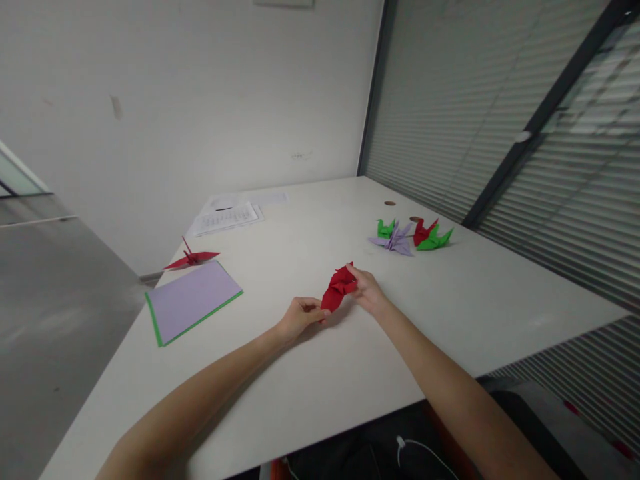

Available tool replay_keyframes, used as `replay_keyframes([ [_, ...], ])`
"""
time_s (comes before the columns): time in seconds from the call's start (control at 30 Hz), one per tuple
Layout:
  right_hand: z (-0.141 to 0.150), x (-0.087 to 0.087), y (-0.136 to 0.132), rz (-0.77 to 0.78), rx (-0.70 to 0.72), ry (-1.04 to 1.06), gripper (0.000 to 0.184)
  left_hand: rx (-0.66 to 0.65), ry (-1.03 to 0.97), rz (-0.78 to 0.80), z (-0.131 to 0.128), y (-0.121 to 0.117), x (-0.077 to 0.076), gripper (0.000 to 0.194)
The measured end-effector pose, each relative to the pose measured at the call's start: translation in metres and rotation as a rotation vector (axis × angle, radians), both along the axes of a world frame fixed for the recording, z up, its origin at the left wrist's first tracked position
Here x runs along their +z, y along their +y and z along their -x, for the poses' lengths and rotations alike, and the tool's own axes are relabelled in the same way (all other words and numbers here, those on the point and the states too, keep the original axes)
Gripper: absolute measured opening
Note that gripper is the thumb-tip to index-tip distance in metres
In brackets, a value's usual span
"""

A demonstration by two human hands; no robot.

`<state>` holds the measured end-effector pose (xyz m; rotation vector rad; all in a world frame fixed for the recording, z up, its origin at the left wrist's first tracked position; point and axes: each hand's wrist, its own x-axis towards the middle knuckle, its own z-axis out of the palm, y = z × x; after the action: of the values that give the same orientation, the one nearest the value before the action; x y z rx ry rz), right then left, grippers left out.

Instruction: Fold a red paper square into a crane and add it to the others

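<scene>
A folded red piece of origami paper (338, 288) is held between my two hands, just over the front middle of the table. My left hand (303, 316) pinches its lower left end, thumb on top. At the upper right end, my right hand (366, 287) is closed on the paper, its thumb along the edge. Creases and small flaps show across the paper's middle. The fingers beneath the paper are partly hidden.
On the white table (300, 247), purple and green paper sheets (195, 300) lie at left beside a red paper crane (192, 258). Several folded birds, including a purple crane (395, 240), stand at right. Printed sheets (227, 218) lie at the back, and blinds (450, 120) line the right side.
</scene>
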<state>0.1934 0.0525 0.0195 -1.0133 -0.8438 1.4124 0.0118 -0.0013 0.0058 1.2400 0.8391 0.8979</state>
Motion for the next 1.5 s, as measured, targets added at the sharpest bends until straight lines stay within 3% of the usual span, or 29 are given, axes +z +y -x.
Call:
replay_keyframes([
  [0.33, -0.003, -0.001, 0.001, 0.004, 0.003, 0.047, 0.034, 0.029, -0.050, -0.002, 0.001, 0.001, -0.003, 0.030],
  [0.47, -0.011, 0.004, 0.008, 0.033, -0.012, 0.093, 0.032, 0.118, -0.189, 0.076, 0.001, 0.003, -0.001, 0.045],
  [0.63, -0.052, 0.038, 0.023, -0.014, -0.232, 0.256, 0.011, 0.192, -0.311, 0.158, 0.002, 0.007, -0.002, 0.042],
  [0.8, -0.117, 0.063, 0.031, -0.046, -0.414, 0.300, 0.015, 0.155, -0.278, 0.158, 0.003, 0.009, -0.009, 0.038],
  [0.97, -0.172, 0.045, 0.022, 0.033, -0.581, 0.349, 0.020, 0.149, -0.258, 0.155, 0.004, 0.010, -0.011, 0.035],
  [1.1, -0.196, 0.024, 0.016, 0.114, -0.651, 0.354, 0.023, 0.154, -0.244, 0.155, 0.005, 0.009, -0.010, 0.033],
  [1.2, -0.206, 0.020, 0.021, 0.102, -0.679, 0.365, 0.024, 0.144, -0.242, 0.154, 0.006, 0.009, -0.009, 0.032],
  [1.33, -0.201, 0.022, 0.031, 0.127, -0.676, 0.330, 0.024, 0.143, -0.240, 0.149, 0.006, 0.009, -0.009, 0.032],
  [1.5, -0.164, 0.010, 0.017, 0.211, -0.398, 0.175, 0.014, 0.147, -0.218, 0.162, 0.006, 0.008, -0.007, 0.032],
])
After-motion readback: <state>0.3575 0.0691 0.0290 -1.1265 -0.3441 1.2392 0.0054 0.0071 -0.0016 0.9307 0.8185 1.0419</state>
